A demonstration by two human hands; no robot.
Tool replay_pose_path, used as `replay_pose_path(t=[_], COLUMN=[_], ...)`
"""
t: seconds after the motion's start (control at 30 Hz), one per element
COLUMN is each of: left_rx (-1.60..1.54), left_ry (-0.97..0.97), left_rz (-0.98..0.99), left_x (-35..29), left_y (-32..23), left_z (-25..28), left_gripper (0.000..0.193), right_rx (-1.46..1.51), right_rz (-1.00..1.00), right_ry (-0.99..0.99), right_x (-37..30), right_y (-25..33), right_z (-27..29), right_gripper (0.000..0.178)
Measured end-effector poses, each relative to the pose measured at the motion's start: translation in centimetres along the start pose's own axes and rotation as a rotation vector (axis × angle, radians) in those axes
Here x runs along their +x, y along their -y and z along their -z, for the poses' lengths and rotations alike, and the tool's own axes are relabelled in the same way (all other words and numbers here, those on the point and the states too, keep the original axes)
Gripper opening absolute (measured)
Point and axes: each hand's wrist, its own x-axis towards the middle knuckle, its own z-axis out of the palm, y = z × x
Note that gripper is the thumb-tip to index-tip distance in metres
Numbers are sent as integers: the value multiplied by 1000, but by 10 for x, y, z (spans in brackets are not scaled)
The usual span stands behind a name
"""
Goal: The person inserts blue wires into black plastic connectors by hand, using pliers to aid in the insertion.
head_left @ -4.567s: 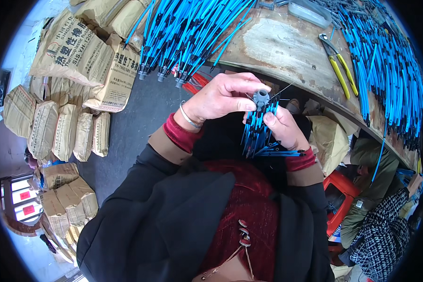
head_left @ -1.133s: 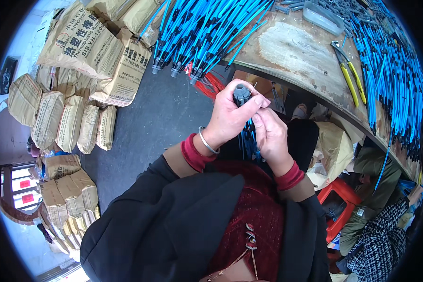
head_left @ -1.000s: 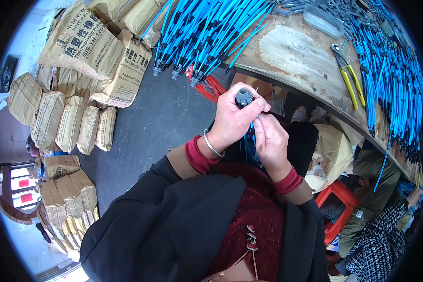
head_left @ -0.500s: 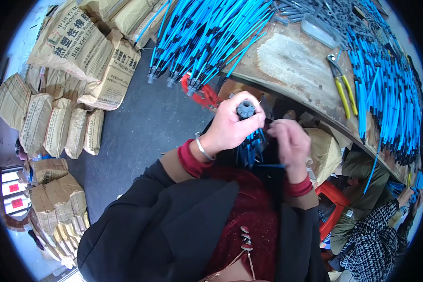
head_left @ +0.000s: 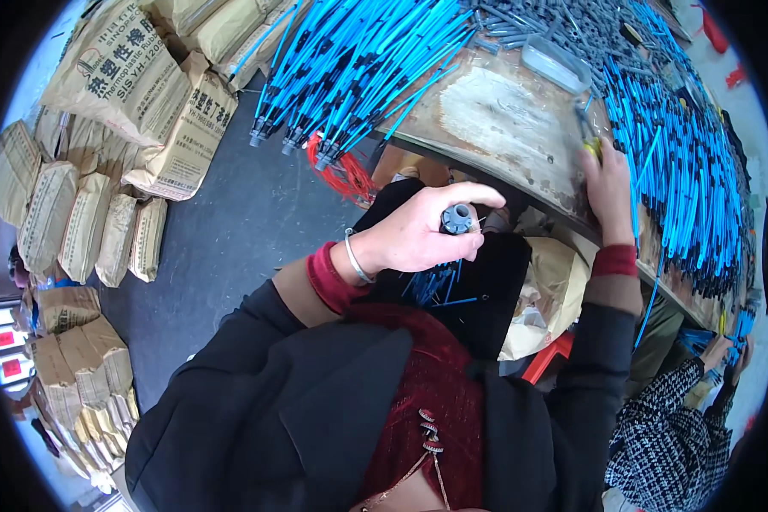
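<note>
My left hand [head_left: 414, 226] holds a grey, notched cylindrical fitting [head_left: 457, 218] with a hole in its end, facing up. The thumb and forefinger stand apart on either side of it. Below hangs a bundle of thin blue tubes [head_left: 433, 286], partly hidden by the hand, over my dark lap. Out to the right, my right hand [head_left: 608, 192] is closed on the yellow-handled pliers [head_left: 592, 147] at the tabletop. Most of the handles are hidden under the fingers, and the grey jaws point away from me.
Blue-tubed pieces lie heaped on the worn wooden table [head_left: 512, 111], by a clear plastic tray [head_left: 556, 64] and grey fittings. Red strands [head_left: 337, 171] hang off its left end. Paper sacks [head_left: 128, 77] are stacked left; an open sack [head_left: 544, 294] stands beside me. Another person's patterned sleeve [head_left: 670, 435] shows lower right.
My right hand has left the fitting, reached up and right to the table and closed on the pliers. My left hand keeps the fitting, its forefinger now stretched out. The view has shifted slightly.
</note>
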Motion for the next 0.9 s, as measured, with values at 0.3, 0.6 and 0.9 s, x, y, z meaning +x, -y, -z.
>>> replay_pose_path(t=[0.3,0.6,0.9], left_rx=[156,64,211], left_ry=[-93,-57,-102], left_rz=[-34,57,43], left_x=[1,-3,-1], left_y=[13,11,8], left_z=[4,6,-5], left_gripper=[31,55,57], right_rx=[1721,360,176], right_rz=[-462,233,328], right_ry=[457,308,365], right_x=[-133,-132,-114], right_y=[97,121,132], right_z=[50,83,110], right_gripper=[57,74,67])
